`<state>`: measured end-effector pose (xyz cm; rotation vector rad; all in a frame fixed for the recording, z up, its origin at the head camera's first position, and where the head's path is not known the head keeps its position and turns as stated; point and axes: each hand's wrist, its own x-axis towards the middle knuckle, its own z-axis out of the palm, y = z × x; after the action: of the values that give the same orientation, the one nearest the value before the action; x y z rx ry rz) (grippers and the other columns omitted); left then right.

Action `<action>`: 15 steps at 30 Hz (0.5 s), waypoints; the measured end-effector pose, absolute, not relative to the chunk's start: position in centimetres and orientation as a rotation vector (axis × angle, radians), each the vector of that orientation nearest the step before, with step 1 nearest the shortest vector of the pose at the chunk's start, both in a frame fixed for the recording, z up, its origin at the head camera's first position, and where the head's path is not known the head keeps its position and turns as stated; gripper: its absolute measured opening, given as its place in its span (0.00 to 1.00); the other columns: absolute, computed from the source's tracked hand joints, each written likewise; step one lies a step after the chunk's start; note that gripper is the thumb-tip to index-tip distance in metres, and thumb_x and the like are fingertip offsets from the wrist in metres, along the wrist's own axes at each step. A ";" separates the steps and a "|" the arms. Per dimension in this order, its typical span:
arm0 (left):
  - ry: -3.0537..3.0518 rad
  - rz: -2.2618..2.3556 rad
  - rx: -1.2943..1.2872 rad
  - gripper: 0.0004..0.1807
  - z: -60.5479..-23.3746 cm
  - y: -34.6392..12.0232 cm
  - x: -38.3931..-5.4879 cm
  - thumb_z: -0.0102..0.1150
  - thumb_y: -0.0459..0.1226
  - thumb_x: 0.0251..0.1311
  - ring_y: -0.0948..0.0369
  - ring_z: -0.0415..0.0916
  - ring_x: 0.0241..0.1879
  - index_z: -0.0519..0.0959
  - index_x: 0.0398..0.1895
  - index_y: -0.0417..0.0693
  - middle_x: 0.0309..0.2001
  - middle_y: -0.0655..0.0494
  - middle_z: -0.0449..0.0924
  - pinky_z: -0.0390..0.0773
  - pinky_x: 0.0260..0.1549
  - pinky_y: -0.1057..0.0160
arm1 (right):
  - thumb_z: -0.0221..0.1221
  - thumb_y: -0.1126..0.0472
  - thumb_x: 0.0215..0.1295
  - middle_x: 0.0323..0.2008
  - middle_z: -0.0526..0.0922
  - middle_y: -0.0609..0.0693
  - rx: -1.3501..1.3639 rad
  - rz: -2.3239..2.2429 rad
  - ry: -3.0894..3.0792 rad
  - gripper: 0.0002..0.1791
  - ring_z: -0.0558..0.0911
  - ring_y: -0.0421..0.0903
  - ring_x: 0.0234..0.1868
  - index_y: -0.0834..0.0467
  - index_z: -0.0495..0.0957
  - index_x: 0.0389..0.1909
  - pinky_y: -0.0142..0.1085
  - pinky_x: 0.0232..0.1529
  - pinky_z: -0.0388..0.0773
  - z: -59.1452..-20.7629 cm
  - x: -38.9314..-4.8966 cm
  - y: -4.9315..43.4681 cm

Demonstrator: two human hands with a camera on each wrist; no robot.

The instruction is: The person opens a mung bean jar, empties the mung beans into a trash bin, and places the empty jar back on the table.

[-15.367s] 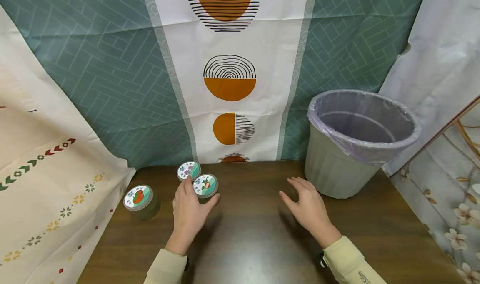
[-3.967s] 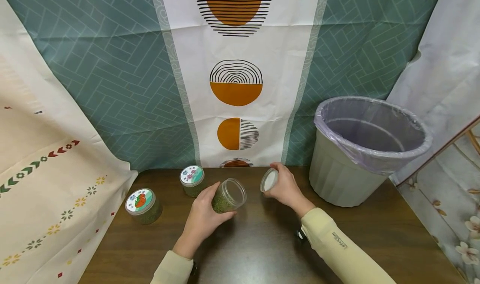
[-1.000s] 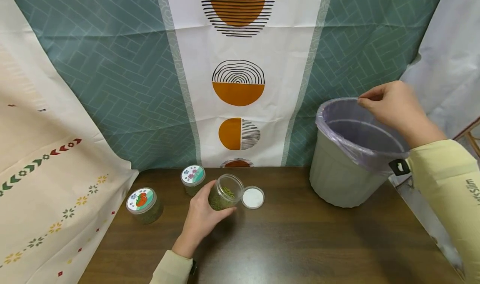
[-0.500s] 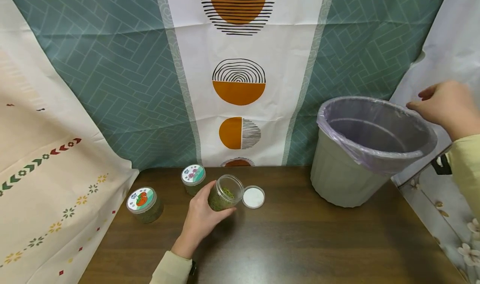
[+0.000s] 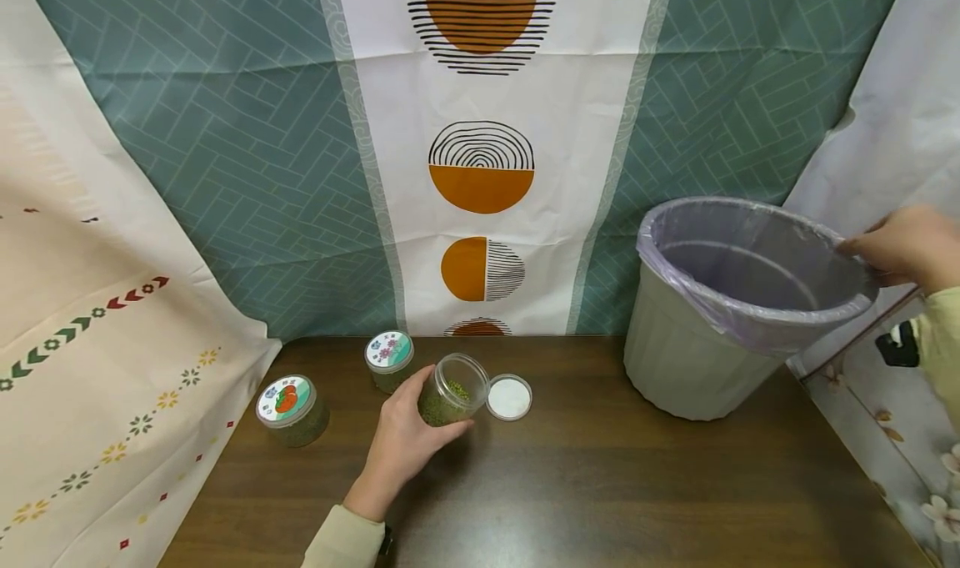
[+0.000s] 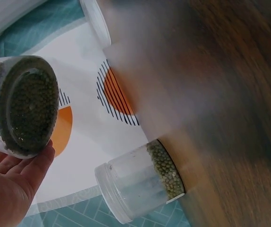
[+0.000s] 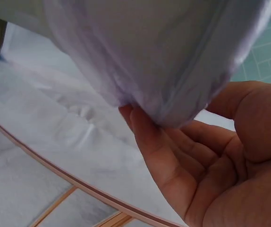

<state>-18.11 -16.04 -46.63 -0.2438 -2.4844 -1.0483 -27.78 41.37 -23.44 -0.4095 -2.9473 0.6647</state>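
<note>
My left hand (image 5: pixel 401 444) grips a clear plastic jar (image 5: pixel 444 403) of small green beans, its uncovered mouth tipped toward the right. In the left wrist view the beans (image 6: pixel 31 109) show through the jar's base. Just right of it a lid (image 5: pixel 509 398) lies on the table, white inside facing up. My right hand (image 5: pixel 917 247) holds the right rim of a grey trash bin (image 5: pixel 686 343) lined with a thin purplish bag. Seen from the right wrist, the fingers (image 7: pixel 154 146) reach under the bag-covered rim (image 7: pixel 173 113), and the thumb's tip is hidden behind it.
Two lidded jars stand on the left of the brown table (image 5: pixel 570 485): one with a flower label (image 5: pixel 390 353), the other with a red fruit label (image 5: pixel 288 401). A patterned cloth (image 5: pixel 480 184) hangs behind the table.
The jar's lid was taken off and laid on the table. My right hand passed over the bin to its right side, then came down onto the rim. The left hand keeps the jar tilted.
</note>
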 end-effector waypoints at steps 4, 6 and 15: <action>-2.475 -1.050 -0.249 0.48 -46.8 -15.9 -18.2 0.77 0.57 0.26 0.65 0.75 0.49 0.70 0.59 0.55 0.50 0.62 0.77 0.78 0.49 0.59 | 0.60 0.61 0.50 0.13 0.76 0.50 -0.376 0.601 -2.945 0.17 0.77 0.46 0.16 0.76 0.75 0.23 0.41 0.17 0.75 -23.5 -27.6 41.3; -2.470 -1.052 -0.249 0.48 -46.9 -15.9 -18.2 0.77 0.58 0.26 0.64 0.75 0.49 0.70 0.58 0.55 0.50 0.62 0.77 0.78 0.49 0.59 | 0.61 0.62 0.49 0.13 0.75 0.51 -0.390 0.623 -2.944 0.15 0.77 0.46 0.16 0.74 0.75 0.23 0.41 0.17 0.75 -23.5 -27.5 41.3; -2.443 -1.045 -0.264 0.49 -46.5 -16.1 -18.6 0.78 0.56 0.26 0.62 0.76 0.49 0.70 0.59 0.55 0.50 0.62 0.77 0.78 0.48 0.57 | 0.63 0.60 0.49 0.14 0.77 0.49 -0.377 0.768 -3.000 0.18 0.81 0.47 0.17 0.75 0.76 0.26 0.44 0.22 0.81 -23.6 -27.7 41.7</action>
<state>-18.62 -16.11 -46.48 -0.2641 -2.4435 -1.0453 -27.73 41.69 -23.62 -0.3766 -2.9997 0.7678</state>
